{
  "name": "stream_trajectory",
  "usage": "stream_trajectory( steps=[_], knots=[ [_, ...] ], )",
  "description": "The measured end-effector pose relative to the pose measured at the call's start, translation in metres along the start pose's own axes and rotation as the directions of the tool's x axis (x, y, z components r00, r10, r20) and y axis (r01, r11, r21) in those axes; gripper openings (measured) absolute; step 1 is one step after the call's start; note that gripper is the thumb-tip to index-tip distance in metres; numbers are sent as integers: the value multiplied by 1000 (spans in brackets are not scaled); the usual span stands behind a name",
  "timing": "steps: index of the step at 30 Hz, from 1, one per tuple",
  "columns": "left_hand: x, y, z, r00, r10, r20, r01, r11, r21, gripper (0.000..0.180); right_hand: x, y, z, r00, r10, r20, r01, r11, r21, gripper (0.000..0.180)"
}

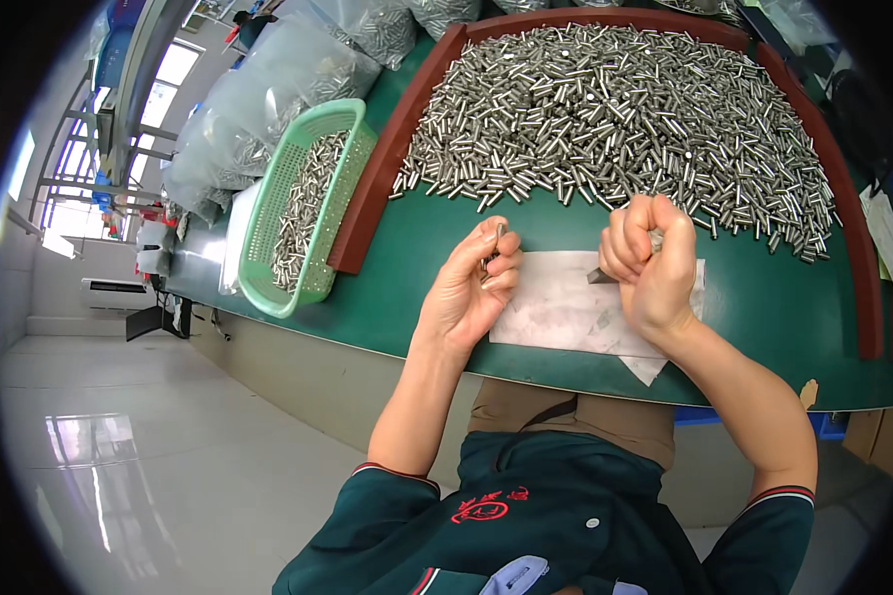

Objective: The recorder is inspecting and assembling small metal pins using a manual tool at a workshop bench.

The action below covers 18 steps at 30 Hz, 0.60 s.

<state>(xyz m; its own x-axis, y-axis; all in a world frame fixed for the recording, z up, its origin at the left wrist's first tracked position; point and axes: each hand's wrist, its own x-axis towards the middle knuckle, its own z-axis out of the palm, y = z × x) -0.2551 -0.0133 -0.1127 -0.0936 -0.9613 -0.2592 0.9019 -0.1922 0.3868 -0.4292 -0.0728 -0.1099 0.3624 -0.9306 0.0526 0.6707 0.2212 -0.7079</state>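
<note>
My left hand [476, 281], palm turned up, is closed on a small metal pin [500, 232] that shows upright between thumb and fingertips. More metal shows inside the curled fingers. To its right, my right hand [650, 260] makes a fist around a tool with a dark grey, angular end [598, 277] poking out toward the left hand. The rest of that tool is mostly covered by the fingers, so its kind cannot be told. Both hands are above a smudged white cloth [556, 322] on the green table. Beyond them spreads a large heap of metal pins [605, 119].
A red-brown wooden frame [369, 203] borders the heap on its sides and back. At the left stands a green plastic basket [251, 268] partly filled with pins. Clear plastic bags of pins [258, 109] line the back left. The green table's [764, 337] front edge runs just before my body.
</note>
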Motion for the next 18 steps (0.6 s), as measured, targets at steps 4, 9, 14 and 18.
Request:
stream_trajectory(
  steps=[4, 9, 14, 18],
  knots=[
    [1, 1, 2, 999, 34, -38, -28, 989, 143, 10, 2, -1, 0, 1000, 13, -12, -13, 1000, 2, 33],
    [4, 30, -5, 995, 95, -10, -89, 959, 269, 25, 3, 0, -2, 999, 43, -14, -42, 998, 42, 34],
    [18, 42, 8, 894, 448, 13, -98, 167, 981, 19, 4, -1, -2, 999, 45, -20, -44, 998, 40, 35],
    [30, 46, 4, 809, 496, 315, -48, -479, 877, 6, 4, -1, -2, 999, 52, -15, -52, 998, 19, 36]
  ],
)
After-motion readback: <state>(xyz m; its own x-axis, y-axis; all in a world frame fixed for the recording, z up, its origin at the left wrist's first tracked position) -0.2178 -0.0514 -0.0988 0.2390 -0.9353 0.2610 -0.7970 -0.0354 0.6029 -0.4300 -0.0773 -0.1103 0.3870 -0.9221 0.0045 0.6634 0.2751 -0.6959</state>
